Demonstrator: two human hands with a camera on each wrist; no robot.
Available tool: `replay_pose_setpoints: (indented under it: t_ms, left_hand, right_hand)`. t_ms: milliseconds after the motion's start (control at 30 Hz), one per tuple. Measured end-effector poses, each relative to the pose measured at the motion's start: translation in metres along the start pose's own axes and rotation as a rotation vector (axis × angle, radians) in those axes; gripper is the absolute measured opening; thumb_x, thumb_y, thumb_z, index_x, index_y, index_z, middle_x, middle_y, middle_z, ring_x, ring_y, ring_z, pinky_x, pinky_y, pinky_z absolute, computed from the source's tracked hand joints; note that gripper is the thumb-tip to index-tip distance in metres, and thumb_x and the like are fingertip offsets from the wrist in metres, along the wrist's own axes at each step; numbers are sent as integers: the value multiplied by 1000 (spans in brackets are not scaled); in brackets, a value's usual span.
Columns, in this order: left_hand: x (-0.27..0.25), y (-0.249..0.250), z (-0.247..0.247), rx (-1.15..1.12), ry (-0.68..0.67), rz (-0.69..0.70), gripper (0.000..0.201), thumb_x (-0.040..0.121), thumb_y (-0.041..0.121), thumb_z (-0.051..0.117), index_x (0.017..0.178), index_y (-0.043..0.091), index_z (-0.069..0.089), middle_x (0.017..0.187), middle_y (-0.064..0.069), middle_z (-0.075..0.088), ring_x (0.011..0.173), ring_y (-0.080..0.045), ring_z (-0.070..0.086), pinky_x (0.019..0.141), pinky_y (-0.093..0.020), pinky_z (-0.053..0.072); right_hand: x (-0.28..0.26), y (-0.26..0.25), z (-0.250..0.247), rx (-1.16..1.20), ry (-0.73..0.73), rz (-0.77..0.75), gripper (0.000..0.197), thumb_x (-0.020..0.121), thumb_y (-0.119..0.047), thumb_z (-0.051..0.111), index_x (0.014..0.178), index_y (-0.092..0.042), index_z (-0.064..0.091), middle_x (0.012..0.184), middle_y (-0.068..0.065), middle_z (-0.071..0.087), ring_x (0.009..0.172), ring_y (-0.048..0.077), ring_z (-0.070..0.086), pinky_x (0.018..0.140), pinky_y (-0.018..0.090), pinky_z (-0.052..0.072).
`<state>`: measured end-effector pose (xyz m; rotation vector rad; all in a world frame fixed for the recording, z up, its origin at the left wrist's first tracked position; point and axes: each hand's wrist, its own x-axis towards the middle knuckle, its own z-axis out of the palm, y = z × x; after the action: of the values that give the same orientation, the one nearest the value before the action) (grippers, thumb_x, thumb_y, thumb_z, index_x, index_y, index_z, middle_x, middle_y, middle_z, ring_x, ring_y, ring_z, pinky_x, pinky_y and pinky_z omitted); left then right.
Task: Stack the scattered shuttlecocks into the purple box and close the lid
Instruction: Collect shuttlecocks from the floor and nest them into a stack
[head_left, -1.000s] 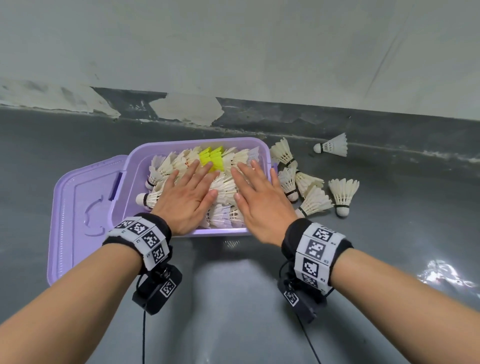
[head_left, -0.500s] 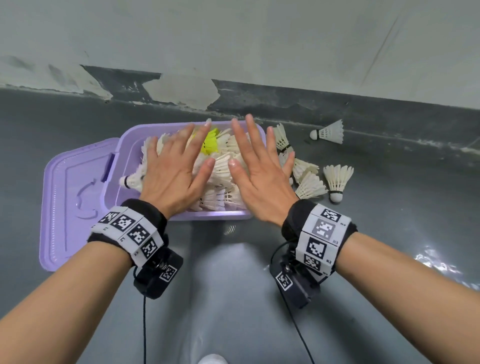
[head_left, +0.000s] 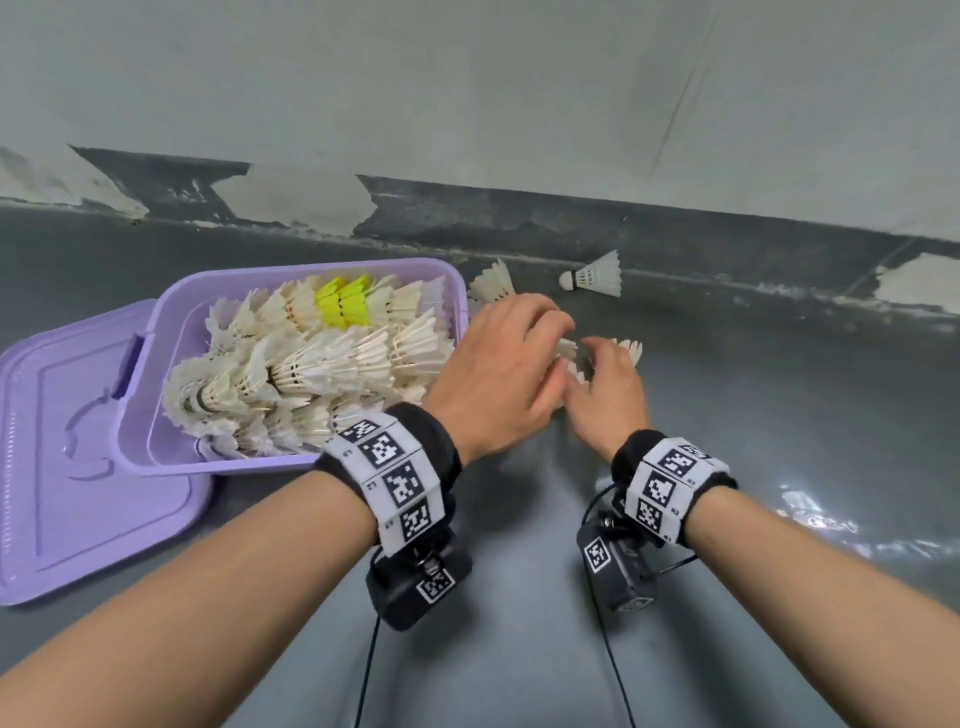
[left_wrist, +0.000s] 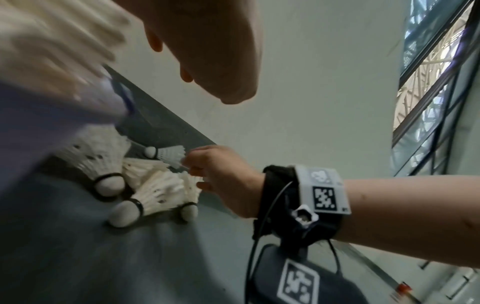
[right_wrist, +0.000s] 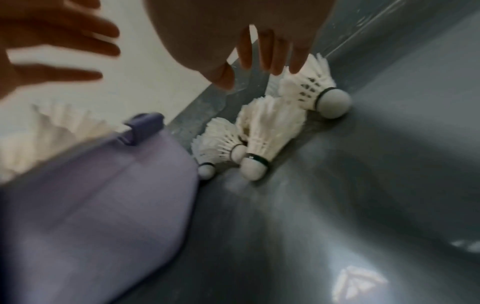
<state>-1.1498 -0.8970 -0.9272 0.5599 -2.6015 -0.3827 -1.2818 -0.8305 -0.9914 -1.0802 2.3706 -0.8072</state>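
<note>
The purple box (head_left: 291, 462) stands open on the grey floor, heaped with white shuttlecocks (head_left: 322, 364) and a few yellow ones (head_left: 343, 304). Its lid (head_left: 78, 493) lies flat at its left. Right of the box several loose shuttlecocks (right_wrist: 270, 131) lie in a cluster by the wall. My left hand (head_left: 498, 364) hovers over that cluster, fingers spread and holding nothing. My right hand (head_left: 608, 384) reaches down beside it, and its fingertips (right_wrist: 272, 61) touch the feathers of the rightmost shuttlecock (right_wrist: 309, 90). One more shuttlecock (head_left: 597, 275) lies alone farther back.
A wall with a dark skirting strip (head_left: 675, 239) runs just behind the box and the loose shuttlecocks. Bare grey floor (head_left: 779, 415) stretches to the right and toward me.
Both hands have lifted off the pile in the box and swung right, onto the loose shuttlecocks beside it. The view has shifted to the right with them.
</note>
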Motion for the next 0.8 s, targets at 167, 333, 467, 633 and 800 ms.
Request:
replay_pose_setpoints:
  t_ms: [167, 333, 467, 633, 800]
  left_hand:
    - [14, 15, 35, -192, -133, -150, 33, 90, 16, 49, 122, 7, 48, 122, -8, 45, 102, -22, 53, 88, -35, 46]
    - [15, 8, 65, -155, -341, -351, 65, 74, 1, 59, 135, 8, 36, 133, -11, 39, 120, -26, 44, 103, -35, 37]
    - [13, 9, 74, -137, -378, -384, 87, 66, 12, 67, 142, 12, 25, 140, -7, 33, 130, -25, 31, 110, -35, 29]
    - [23, 22, 82, -137, -310, -294, 68, 75, 18, 63, 135, 12, 32, 122, -10, 51, 111, -29, 51, 90, -45, 45]
    - [15, 9, 81, -382, -240, -533, 50, 77, 13, 65, 114, 23, 32, 96, -1, 56, 82, -17, 58, 73, -30, 47]
  right_hand:
    - [5, 15, 13, -196, -210, -95, 65, 74, -40, 45, 136, -30, 27, 104, -4, 57, 88, 22, 59, 81, 43, 52]
    - [-4, 27, -15, 60, -94, 72, 57, 87, -16, 59, 138, -22, 34, 113, 11, 63, 105, 30, 57, 92, 30, 43]
    - [-7, 34, -33, 334, -14, 68, 54, 86, -10, 61, 133, -25, 40, 110, 1, 58, 96, 17, 55, 82, 20, 38]
    - [-7, 21, -45, 342, -144, -88, 51, 87, -17, 54, 134, -30, 40, 76, -12, 63, 76, 8, 60, 74, 24, 46]
    - [9, 33, -49, -66, 376, -87, 51, 79, -28, 43, 128, -13, 49, 123, 10, 55, 118, 30, 46, 96, 38, 33]
